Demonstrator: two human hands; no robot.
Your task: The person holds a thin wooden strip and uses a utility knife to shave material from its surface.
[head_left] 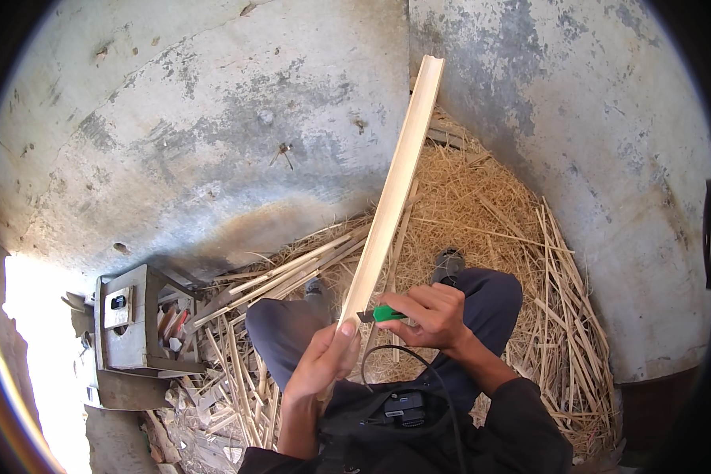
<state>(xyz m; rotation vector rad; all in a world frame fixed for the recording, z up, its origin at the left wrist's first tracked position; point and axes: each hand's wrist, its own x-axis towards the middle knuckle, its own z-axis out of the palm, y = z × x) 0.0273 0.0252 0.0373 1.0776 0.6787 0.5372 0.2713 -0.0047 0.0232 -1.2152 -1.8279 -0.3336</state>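
Note:
A long, pale length of split bamboo (393, 197), hollowed like a channel, slants up and away from my lap toward the corner of the walls. My left hand (324, 359) is closed round its near end, the thumb lying on top. In my right hand (430, 317) is a green-handled utility knife (388, 314). Its dark blade points left and meets, or almost meets, the bamboo's edge just above my left hand; exact contact is too small to tell. My right fingers are wrapped round the handle and hide part of it.
Curly shavings (470, 193) cover the floor ahead. Loose strips lie in a pile (292, 265) at left and another (581, 355) along the right wall. A worn wooden box (130, 332) stands at left. A black cable (430, 363) loops over my lap. Plastered walls (237, 134) close in ahead.

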